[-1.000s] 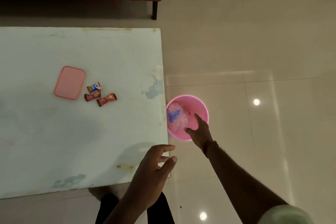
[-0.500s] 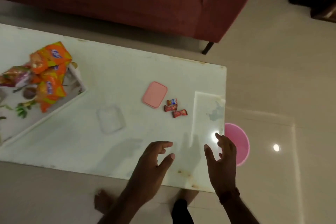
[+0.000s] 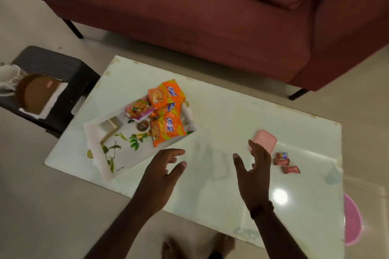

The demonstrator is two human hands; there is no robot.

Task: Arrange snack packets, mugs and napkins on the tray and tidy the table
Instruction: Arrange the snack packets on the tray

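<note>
A white tray with a leaf print [image 3: 99, 145] lies on the left half of the white table [image 3: 221, 107]. Several orange snack packets [image 3: 166, 120] and a pink one [image 3: 136, 109] are piled at its far end. My left hand [image 3: 162, 172] hovers over the table just right of the tray, fingers loosely spread, holding nothing. My right hand [image 3: 254, 174] hovers beside it, palm facing left, also empty. A clear plastic container [image 3: 216, 164] sits between my hands, faint against the table. A pink lid [image 3: 265, 141] and three small red sweets [image 3: 284, 163] lie to the right.
A maroon sofa [image 3: 210, 6] stands behind the table. A black stool [image 3: 69, 69] at the left carries white mugs [image 3: 8, 78], a brown plate [image 3: 35, 92] and white napkins [image 3: 52, 101]. A pink bin [image 3: 353, 223] stands on the floor at the table's right end.
My right hand has come out of the pink bin and back over the table. The view has swung left, bringing the tray, packets and stool into sight. Both hands stay empty.
</note>
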